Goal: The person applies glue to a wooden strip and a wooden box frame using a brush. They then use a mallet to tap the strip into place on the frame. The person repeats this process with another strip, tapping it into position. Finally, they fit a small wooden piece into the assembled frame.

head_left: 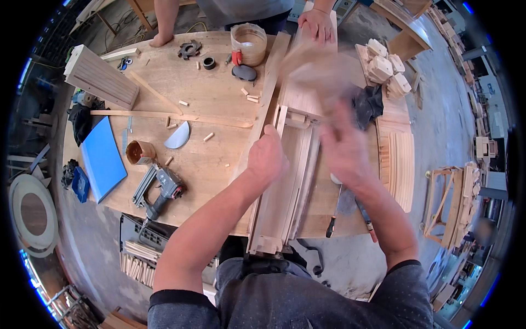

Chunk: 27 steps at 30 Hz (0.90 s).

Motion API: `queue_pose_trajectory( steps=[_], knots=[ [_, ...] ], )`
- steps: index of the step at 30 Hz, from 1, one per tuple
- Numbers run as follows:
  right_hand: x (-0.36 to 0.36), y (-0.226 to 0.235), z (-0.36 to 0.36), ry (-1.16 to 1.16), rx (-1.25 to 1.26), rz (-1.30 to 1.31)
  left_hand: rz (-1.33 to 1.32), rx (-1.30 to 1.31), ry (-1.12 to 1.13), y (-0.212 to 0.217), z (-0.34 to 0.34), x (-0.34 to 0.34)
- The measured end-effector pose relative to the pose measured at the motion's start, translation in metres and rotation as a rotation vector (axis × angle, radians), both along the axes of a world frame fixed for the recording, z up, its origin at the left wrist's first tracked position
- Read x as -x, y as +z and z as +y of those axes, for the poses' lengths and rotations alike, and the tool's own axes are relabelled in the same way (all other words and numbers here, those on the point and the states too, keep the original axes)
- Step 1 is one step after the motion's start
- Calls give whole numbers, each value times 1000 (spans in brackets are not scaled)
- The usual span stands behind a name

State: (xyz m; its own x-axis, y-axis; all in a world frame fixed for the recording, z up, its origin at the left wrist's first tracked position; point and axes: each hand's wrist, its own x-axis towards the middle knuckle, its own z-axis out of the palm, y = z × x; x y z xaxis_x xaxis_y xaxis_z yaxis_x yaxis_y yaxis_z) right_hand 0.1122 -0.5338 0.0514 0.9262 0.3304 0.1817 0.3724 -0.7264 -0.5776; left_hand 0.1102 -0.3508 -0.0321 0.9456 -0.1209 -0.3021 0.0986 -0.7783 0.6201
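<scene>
Wooden box at center frame, gripped by curled left hand; blurred mallet clasped in right hand, upper center.

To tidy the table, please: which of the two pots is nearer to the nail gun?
The small brown pot, beside the nail gun; the other, a larger, paler pot, stands farther away.

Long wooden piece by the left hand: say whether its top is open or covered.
Open: the wooden piece shows its inside between two long sides, near the left hand.
</scene>
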Motion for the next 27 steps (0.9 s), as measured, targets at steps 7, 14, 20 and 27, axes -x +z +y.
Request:
queue_pose_trajectory(
  steps=[7, 14, 20, 27],
  knots=[
    [4, 7, 2, -66, 159, 331, -60, 86, 2, -16, 7, -1],
    [-3, 17, 14, -28, -51, 53, 22, 58, 2, 0, 9, 4],
    [-10, 3, 14, -37, 195, 317, 18, 114, 49, -2, 6, 0],
    [9, -9, -7, -220, 11, 328, 5, 148, 16, -4, 10, 2]
  ],
)
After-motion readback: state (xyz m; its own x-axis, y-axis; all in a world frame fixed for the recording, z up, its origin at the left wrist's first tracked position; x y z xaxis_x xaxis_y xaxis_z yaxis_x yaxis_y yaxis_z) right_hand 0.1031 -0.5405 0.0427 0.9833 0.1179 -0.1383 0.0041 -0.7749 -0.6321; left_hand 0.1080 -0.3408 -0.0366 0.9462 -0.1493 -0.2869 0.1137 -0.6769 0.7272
